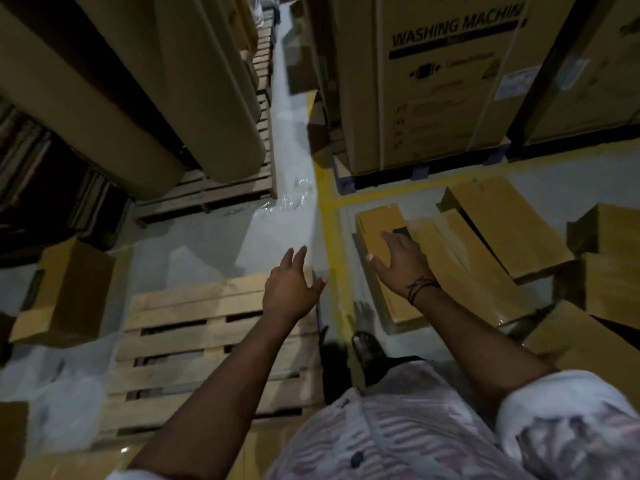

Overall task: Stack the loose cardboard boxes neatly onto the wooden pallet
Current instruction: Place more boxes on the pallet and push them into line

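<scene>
Looming at the far edge of the floor (287, 230), a washing-machine carton (443, 81); the wooden pallet (207, 341) lies near-left, loose cardboard boxes (502, 230) scattered right. Over the pallet's corner the left hand (291, 289) spreads, empty; the right hand (401, 261), fingers splayed, grasps nothing above the nearest box (381, 220).

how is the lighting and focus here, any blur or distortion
Head view: dim overall, with pale glare on the floor down the aisle. Head view: the shirt at the bottom edge is smeared with blur, while the left hand, right hand and wooden pallet read fairly sharp. Head view: the wide-angle lens tilts the washing machine box.
</scene>
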Available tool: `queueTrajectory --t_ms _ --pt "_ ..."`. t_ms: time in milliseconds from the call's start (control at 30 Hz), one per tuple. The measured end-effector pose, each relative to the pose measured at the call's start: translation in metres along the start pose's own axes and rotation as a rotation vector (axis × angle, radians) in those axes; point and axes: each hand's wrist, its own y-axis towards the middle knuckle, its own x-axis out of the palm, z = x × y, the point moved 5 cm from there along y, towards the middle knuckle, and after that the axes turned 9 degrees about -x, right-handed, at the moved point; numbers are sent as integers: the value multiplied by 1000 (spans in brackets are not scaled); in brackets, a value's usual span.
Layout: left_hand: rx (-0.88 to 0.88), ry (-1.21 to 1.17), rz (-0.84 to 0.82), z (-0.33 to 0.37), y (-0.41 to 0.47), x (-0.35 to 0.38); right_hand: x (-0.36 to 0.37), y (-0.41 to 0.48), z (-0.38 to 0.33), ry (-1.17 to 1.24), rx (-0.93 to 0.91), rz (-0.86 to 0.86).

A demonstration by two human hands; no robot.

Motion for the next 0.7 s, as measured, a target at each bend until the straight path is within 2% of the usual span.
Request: queueTrajectory --t_ms 200,400,500,700 --pt "27 9 2 56 107 -42 -25 120 -4 -28 -40 -47" --pt "93 -18 -28 105 200 -68 -35 200 -7 -69 -19 -80" --pt "146 -9 -52 122 249 -69 -38 237 6 -62 35 -82" --pt "275 -19 -208 153 353 -48 -42 305 55 -61 203 -40"
